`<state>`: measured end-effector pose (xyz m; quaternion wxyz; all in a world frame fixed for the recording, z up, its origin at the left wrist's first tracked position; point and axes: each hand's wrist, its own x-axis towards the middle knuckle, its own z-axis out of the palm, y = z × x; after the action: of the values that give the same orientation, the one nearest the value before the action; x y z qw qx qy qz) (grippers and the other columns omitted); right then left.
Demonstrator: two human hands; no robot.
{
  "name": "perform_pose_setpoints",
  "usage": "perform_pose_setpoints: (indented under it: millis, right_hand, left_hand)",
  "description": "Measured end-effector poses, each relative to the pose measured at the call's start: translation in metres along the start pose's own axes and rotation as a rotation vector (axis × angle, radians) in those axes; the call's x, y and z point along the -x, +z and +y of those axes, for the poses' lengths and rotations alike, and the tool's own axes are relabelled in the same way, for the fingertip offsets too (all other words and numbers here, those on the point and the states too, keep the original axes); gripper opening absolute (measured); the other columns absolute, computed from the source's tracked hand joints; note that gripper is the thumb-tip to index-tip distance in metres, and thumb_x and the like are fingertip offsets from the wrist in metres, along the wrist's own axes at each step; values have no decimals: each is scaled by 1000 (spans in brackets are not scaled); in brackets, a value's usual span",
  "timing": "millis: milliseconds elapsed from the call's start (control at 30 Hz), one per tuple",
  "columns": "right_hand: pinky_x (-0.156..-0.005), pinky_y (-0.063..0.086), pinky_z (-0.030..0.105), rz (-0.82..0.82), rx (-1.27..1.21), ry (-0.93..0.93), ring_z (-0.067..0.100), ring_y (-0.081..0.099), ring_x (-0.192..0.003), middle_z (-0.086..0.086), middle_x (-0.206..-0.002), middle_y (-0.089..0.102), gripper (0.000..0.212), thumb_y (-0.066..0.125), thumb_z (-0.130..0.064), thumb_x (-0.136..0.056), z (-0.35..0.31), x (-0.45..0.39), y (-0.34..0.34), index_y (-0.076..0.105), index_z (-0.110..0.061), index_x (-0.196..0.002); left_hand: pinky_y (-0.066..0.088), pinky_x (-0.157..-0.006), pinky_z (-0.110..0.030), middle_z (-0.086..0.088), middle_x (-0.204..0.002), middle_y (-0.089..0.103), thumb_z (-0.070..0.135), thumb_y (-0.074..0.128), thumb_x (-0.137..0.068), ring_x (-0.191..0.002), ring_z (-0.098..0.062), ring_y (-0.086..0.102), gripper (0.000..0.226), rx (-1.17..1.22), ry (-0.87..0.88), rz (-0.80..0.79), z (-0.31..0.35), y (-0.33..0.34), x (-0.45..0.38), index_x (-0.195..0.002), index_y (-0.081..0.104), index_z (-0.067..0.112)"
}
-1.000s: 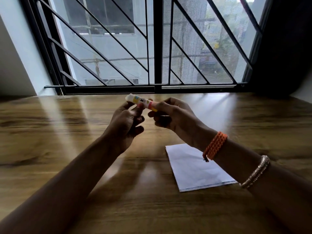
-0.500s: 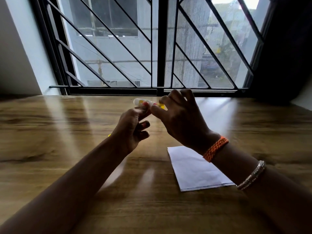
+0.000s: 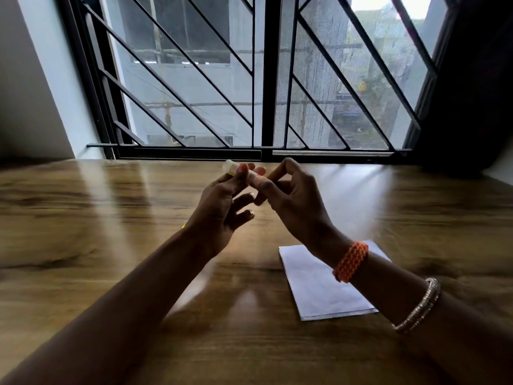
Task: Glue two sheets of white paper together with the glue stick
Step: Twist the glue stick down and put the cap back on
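Both hands hold a small glue stick (image 3: 232, 167) up over the wooden table (image 3: 83, 218), with its white end pointing left. My left hand (image 3: 222, 207) pinches the left part between thumb and fingertips, its other fingers spread. My right hand (image 3: 291, 198) grips the orange-red right end with thumb and forefinger. White paper (image 3: 319, 287) lies flat on the table below my right wrist, partly hidden by that arm. I cannot tell whether it is one sheet or two stacked.
A barred window (image 3: 263, 79) with a dark frame runs along the table's far edge. A pale wall (image 3: 33, 93) stands at the left and a dark curtain or wall (image 3: 472, 79) at the right.
My right hand has turned at the stick's end, its fingers shifting from on top to a pinch. The view has tilted slightly, so hands and paper sit lower in frame.
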<state>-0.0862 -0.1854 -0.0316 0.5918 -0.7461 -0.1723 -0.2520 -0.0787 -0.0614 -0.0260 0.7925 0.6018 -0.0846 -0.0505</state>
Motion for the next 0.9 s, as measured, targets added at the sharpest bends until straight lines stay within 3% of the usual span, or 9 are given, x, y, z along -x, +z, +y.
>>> perform_pose_setpoints:
  millis: [67,133,200,300,467,567,700,800,900]
  right_hand:
    - [-39,40,21,-36,43,-46,6,56,-44,15,-69,69,24,67,-21,-87,-2,2,-1,48,-7,-80]
    - [-54,49,37,-52,403,-324,22,59,-58,11,-71,67,16,67,-14,-85,0,3,-6,53,-6,-86]
    - [-70,47,39,-27,903,-651,26,57,-69,5,-72,65,14,64,-7,-82,2,4,-10,62,-10,-96]
    - [-71,41,38,-12,1149,-786,26,58,-71,5,-73,64,18,55,-4,-83,1,5,-10,66,-13,-95]
    - [-75,41,39,-20,912,-635,23,58,-69,-1,-70,60,20,67,-4,-72,-1,7,-9,64,-16,-89]
    - [-57,39,27,19,551,-446,9,52,-53,-10,-58,50,22,70,-12,-74,-4,4,-7,48,-18,-75]
    - [-49,46,32,73,303,-224,25,58,-54,8,-63,66,21,69,-14,-79,-1,3,-4,48,-14,-81]
    - [-63,48,38,75,341,-272,19,55,-51,1,-61,62,20,67,-17,-83,-2,8,1,47,-16,-80]
    - [-78,36,41,54,664,-537,19,58,-60,-5,-65,58,9,64,-14,-83,-2,12,-1,56,-15,-87]
  left_hand:
    - [40,-42,-13,14,-85,64,41,53,-87,-71,-7,49,23,-20,0,18,1,-1,-1,-88,71,26]
    - [37,-39,-14,17,-72,63,37,56,-86,-61,-6,47,23,-58,-11,52,0,-2,-2,-72,71,26]
    - [35,-37,-15,19,-61,60,35,58,-85,-56,-7,44,18,-84,-20,86,-2,-2,-4,-74,66,24]
    - [34,-35,-16,17,-60,58,33,61,-84,-56,-9,43,12,-82,-40,105,-5,-1,-5,-79,65,24]
    - [39,-40,-14,19,-64,64,37,58,-85,-65,-8,47,14,-42,-15,47,-5,-1,-3,-83,65,25]
    - [43,-45,-13,12,-84,65,39,51,-88,-73,-6,52,20,-3,14,-2,-4,1,-2,-90,65,25]
    - [45,-47,-15,7,-91,61,29,49,-91,-74,-5,50,21,74,24,-65,1,-2,-4,-103,65,22]
    - [46,-47,-17,6,-95,61,32,52,-89,-80,-8,49,25,23,19,-26,0,-7,-6,-106,64,19]
    - [45,-48,-20,9,-94,65,39,56,-85,-85,-12,50,20,-21,5,34,-3,-9,-9,-86,68,22]
